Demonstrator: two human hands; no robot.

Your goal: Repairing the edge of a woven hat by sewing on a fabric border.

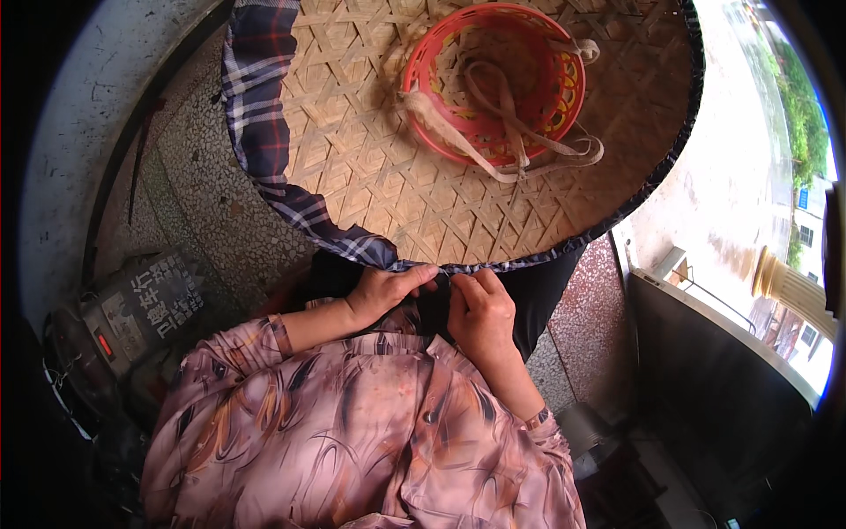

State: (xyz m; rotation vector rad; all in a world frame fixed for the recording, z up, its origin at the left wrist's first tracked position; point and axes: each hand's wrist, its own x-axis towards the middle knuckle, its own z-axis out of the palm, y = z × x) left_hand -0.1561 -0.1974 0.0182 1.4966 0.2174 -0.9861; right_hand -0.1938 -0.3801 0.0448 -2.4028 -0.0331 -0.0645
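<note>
A large round woven bamboo tray (344, 132) rests near my lap, its edge wrapped in dark plaid cloth (258, 84), wider and gathered along the left side. My left hand (383, 295) grips the cloth edge at the tray's near side, thumb on top. Just right of it, my right hand (480, 317) is pinched at the same edge by a fine pale thread (448, 280); whatever its fingertips hold is too small to make out. Inside the tray sits a red plastic basket (493, 13) with a long beige fabric strap (493, 172) looped over it.
A speckled floor (203, 212) lies around me. At lower left stand a dark battery-like case (132, 326) and cables. On the right are a dark low panel (723, 370), a metal cylinder (582, 428) and an opening onto a pale pavement, greenery and a column (784, 286).
</note>
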